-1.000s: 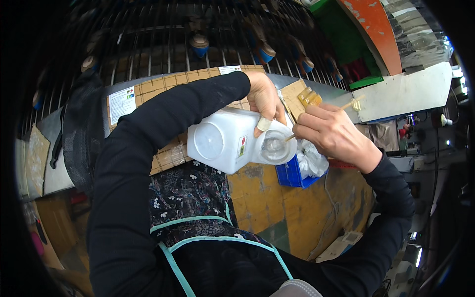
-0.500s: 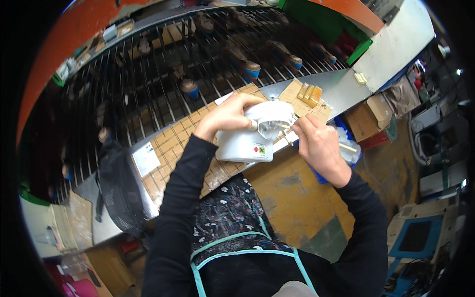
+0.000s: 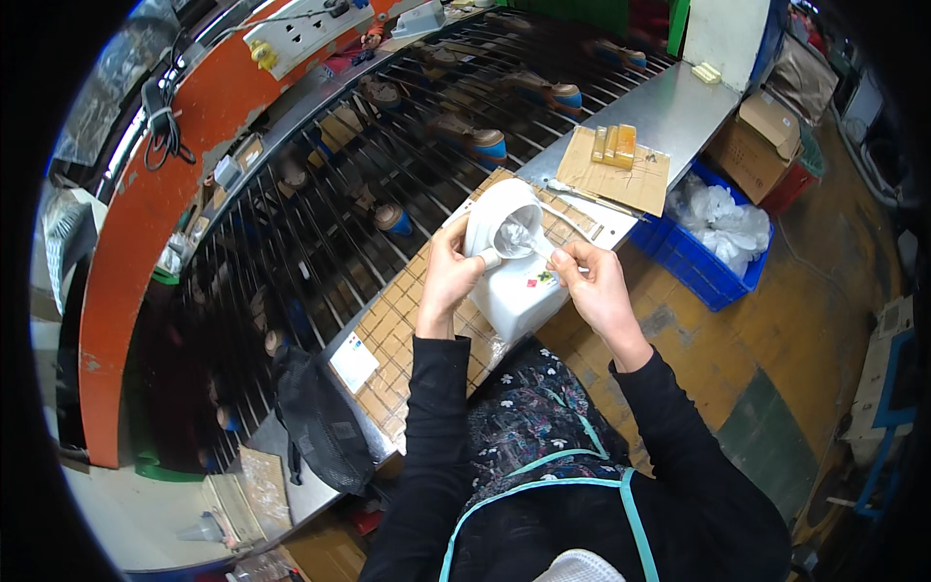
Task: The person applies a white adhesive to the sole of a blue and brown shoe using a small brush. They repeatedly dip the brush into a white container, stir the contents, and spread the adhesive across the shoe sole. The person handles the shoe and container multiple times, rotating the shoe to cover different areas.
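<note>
My left hand (image 3: 451, 276) is closed around a white plastic cup (image 3: 477, 225), its thumb at the rim. The cup is tilted with its mouth toward me, and whitish material shows inside. Just below it, a white plastic jug (image 3: 514, 303) with small hazard symbols stands tilted at the bench edge; whether the two touch is hard to make out. My right hand (image 3: 596, 286) pinches a pale thin stick (image 3: 545, 250), whose far end reaches to the cup's mouth. What tip the stick has is hidden.
A gridded brown board (image 3: 407, 335) lies along the metal bench. Amber blocks (image 3: 621, 145) sit on cardboard (image 3: 572, 165). Beyond, shoes (image 3: 490, 145) rest on a rack of rods (image 3: 320, 223). A black mesh bag (image 3: 325, 417) lies left; a blue crate (image 3: 713, 291) with plastic bags stands right.
The view has swung, so the scene sits differently in the picture. The cup's mouth has turned more toward me. My right hand keeps the stick at the cup.
</note>
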### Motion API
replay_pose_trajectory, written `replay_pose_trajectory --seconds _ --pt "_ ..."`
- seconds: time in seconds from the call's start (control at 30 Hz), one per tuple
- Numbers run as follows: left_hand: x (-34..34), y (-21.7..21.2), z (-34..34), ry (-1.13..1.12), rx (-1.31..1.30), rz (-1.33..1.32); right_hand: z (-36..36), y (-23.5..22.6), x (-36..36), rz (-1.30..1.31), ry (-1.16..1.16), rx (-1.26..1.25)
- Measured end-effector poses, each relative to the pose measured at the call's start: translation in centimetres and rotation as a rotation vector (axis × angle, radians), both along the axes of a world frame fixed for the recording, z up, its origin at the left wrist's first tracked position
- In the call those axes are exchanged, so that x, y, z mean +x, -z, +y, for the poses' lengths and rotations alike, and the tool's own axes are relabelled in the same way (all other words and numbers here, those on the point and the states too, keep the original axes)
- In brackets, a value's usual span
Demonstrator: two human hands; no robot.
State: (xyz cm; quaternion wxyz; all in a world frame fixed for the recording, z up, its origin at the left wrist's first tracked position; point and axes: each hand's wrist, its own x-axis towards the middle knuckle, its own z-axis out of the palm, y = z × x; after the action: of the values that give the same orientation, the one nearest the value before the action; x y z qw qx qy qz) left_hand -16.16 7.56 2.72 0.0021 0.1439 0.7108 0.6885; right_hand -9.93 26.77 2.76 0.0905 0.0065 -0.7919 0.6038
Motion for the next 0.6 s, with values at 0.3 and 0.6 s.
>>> replay_pose_trajectory --seconds 0.3,0.6 --pt "1.8 1.7 1.7 -0.259 0.175 0.021 -1.6 0.3 0.7 0.157 0.107 -0.057" --pt "4.5 3.6 5.4 -0.614 0.307 0.129 -2.2 0.5 0.9 0.170 0.181 -0.101"
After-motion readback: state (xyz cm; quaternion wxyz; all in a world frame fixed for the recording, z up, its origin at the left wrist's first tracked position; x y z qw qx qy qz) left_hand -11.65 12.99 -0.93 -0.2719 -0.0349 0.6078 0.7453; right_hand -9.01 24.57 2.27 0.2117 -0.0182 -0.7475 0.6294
